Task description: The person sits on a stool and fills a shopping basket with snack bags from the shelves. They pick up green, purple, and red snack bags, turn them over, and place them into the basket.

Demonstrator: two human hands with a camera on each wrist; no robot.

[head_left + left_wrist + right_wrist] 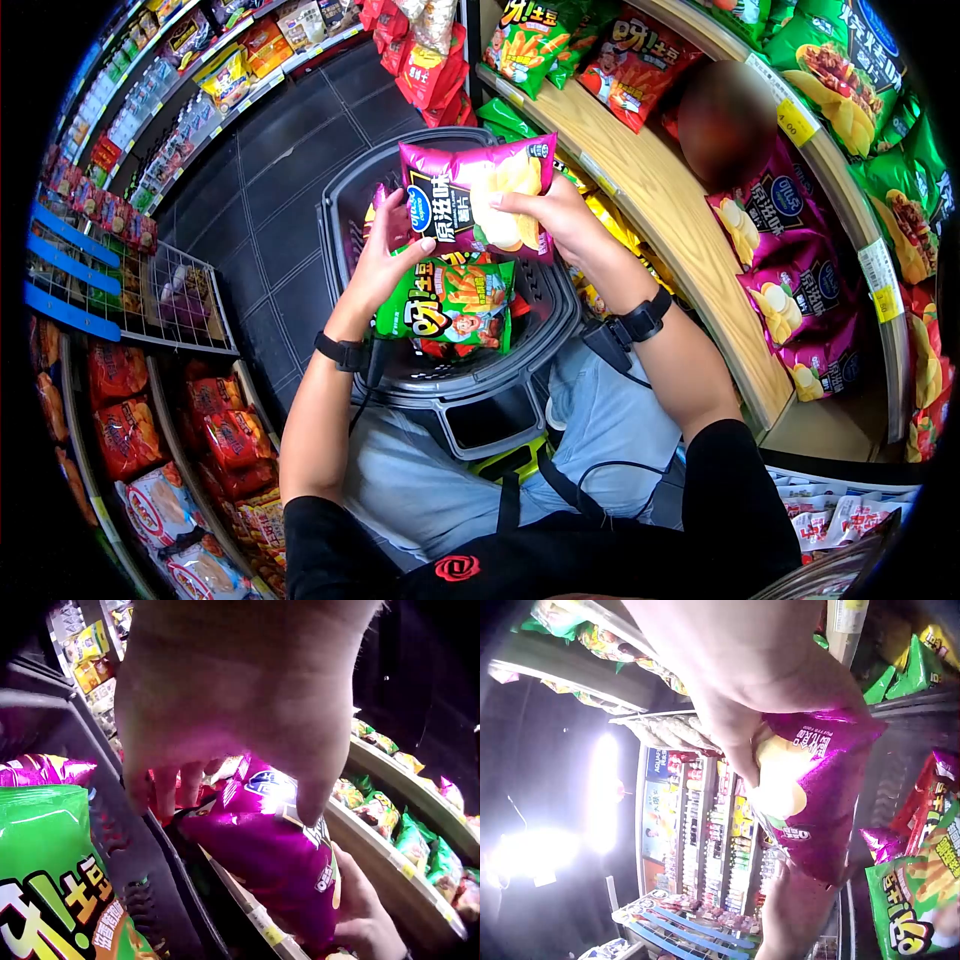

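Head view: a purple chip bag (478, 195) is held above a dark basket (345, 215) that rests on the person's lap. The right hand (555, 215) grips its right side with fingers curled over the front, and the left hand (385, 255) holds its lower left corner, thumb on the front face. The bag hangs clear of the basket's contents, so by my reading it is off the shelf but not yet laid down. Just under it a green snack bag (450, 300) already lies in the basket, with red packets showing beneath it and another purple bag at the far left inside the rim. In the left wrist view the left hand's fingers (176, 787) curl down over the purple bag's top edge. To the right, a wooden shelf (640, 190) has a bare stretch of board, with more purple bags (790, 290) standing further along it and green and red ones above.
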